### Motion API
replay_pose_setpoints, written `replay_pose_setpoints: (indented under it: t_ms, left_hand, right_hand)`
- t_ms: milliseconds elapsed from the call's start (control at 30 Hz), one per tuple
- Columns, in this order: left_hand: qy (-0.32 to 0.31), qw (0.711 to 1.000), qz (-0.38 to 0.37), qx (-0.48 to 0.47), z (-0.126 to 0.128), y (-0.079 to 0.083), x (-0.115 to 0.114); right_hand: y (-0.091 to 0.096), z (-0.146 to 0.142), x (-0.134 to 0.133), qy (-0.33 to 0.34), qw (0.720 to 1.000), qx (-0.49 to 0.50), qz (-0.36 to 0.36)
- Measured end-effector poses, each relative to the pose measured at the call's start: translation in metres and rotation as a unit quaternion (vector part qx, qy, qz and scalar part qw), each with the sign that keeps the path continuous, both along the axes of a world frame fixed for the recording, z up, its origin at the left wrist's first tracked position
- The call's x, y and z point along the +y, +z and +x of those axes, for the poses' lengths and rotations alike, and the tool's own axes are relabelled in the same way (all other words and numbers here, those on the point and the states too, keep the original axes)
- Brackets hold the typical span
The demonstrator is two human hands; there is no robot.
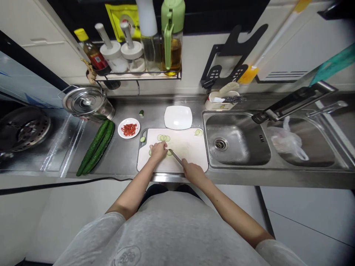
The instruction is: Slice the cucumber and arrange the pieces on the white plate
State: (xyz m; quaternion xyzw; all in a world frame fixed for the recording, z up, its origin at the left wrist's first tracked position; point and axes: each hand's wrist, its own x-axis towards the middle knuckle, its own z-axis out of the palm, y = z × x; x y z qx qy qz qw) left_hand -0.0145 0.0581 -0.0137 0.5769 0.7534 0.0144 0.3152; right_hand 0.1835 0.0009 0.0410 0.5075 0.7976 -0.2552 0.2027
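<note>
A white cutting board (191, 155) lies on the steel counter in front of me. My left hand (158, 150) is curled over a piece of cucumber (169, 152) on the board, holding it down. My right hand (193, 172) grips the handle of a knife (175, 156), whose blade points at the cucumber beside my left fingers. Cut cucumber slices (163, 137) lie at the board's far edge, with another slice (198, 132) at its far right corner.
Two whole cucumbers (97, 146) lie left of the board. A small dish of red bits (129, 128) and an empty white square plate (178, 117) sit behind it. A double sink (238, 142) is on the right, a lidded pot (84, 101) at the back left.
</note>
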Motion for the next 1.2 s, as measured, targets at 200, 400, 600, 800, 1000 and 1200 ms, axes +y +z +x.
replay_pose_setpoints:
  t_ms: [200,400,600,800,1000,1200]
  left_hand:
    - [0.000,1.000,0.003,0.002,0.000,-0.001,0.000]
    - [-0.001,1.000,0.009,0.003,-0.001,-0.003,0.000]
    - [-0.006,1.000,0.000,0.009,-0.002,-0.005,0.001]
    - [-0.006,1.000,-0.003,0.006,-0.001,-0.004,0.002]
    - [-0.004,1.000,-0.007,0.014,-0.001,-0.006,0.003]
    - [-0.009,1.000,-0.010,0.021,-0.002,-0.006,0.004]
  right_hand:
    - [0.002,-0.002,0.000,0.006,1.000,-0.009,-0.008]
    - [0.003,-0.005,-0.001,0.012,1.000,-0.018,-0.008]
    - [0.002,-0.008,-0.002,0.009,1.000,-0.024,0.002]
    - [-0.003,-0.010,-0.003,0.013,0.999,-0.038,0.001]
    - [0.001,-0.014,0.000,0.013,0.999,-0.041,-0.016]
    - [-0.003,-0.013,-0.005,0.013,0.999,-0.040,-0.006]
